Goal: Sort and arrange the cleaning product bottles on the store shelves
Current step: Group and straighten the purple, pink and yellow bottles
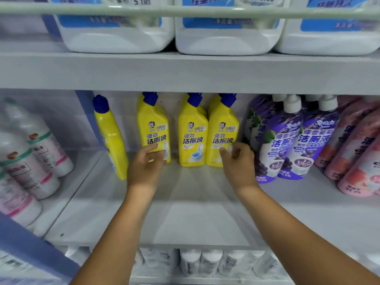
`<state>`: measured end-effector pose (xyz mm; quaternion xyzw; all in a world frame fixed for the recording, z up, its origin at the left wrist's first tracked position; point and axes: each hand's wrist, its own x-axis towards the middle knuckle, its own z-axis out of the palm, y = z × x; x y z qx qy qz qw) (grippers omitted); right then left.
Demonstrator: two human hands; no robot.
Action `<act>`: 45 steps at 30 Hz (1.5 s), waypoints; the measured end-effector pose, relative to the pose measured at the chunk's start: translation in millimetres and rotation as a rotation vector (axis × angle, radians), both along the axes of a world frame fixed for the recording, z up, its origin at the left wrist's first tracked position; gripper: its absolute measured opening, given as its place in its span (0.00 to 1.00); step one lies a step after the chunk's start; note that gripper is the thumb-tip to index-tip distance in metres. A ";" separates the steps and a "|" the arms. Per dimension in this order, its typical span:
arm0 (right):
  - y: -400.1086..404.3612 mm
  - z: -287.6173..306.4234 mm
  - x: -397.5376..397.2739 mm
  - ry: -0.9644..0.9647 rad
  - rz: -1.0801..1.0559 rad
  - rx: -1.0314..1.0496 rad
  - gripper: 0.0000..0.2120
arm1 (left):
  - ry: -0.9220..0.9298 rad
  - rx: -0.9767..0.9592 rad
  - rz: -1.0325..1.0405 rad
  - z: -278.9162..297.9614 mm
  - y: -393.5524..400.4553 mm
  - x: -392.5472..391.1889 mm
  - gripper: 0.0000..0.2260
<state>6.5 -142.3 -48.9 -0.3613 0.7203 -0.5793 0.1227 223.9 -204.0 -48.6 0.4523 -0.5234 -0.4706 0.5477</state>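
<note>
On the smooth grey shelf (185,219), white bottles with pink and green bands (39,161) lean at far left. Next stands a glossy yellow plastic bottle turned side-on (110,138), blue-capped and tilted. The left hand (144,167) grasps the base of the first front-facing yellow bottle (153,130), fingers curled round its lower label. A middle yellow bottle (192,138) stands untouched, upright. The right hand (238,163) grips the right yellow bottle (223,136) low down, thumb on its front. Beside it stand purple bottles with white caps (287,138), then pink ones (353,153). White jugs (226,38) sit on the shelf above.
</note>
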 end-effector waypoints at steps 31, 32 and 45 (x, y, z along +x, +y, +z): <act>-70.9 25.3 141.4 0.010 0.555 0.029 0.13 | -0.237 -0.038 -0.044 1.6 -50.5 124.6 0.38; -65.6 25.1 135.8 -0.004 0.565 0.021 0.13 | -0.242 -0.041 -0.027 0.8 -45.8 121.1 0.36; 20.4 24.4 4.5 -0.161 0.419 -0.062 0.18 | -0.111 0.009 -0.256 7.4 -9.5 49.3 0.28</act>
